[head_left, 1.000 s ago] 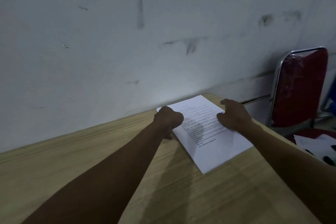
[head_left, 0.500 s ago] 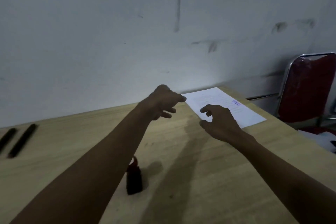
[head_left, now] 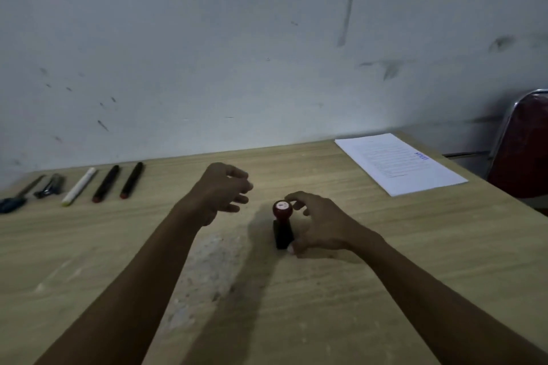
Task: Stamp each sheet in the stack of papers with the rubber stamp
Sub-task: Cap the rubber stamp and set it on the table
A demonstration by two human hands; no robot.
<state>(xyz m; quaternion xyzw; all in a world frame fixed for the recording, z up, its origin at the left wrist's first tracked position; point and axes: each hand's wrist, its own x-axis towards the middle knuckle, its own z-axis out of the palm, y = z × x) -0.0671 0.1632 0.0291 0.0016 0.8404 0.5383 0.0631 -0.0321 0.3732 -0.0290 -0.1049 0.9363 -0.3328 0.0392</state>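
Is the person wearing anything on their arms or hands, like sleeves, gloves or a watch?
No. Both forearms are bare as far as the picture shows, with no sleeves in view. The left hand and the right hand have no gloves, and no watch, bracelet or ring can be seen. The room is dim, so small details such as rings could be missed.

We see a dark-red-knobbed, black-based rubber stamp (head_left: 282, 224) on the pale wood-grain bench (head_left: 385, 246), white printed papers (head_left: 400, 164) bearing a blue mark, and a red-padded, chrome-framed chair (head_left: 525, 151).
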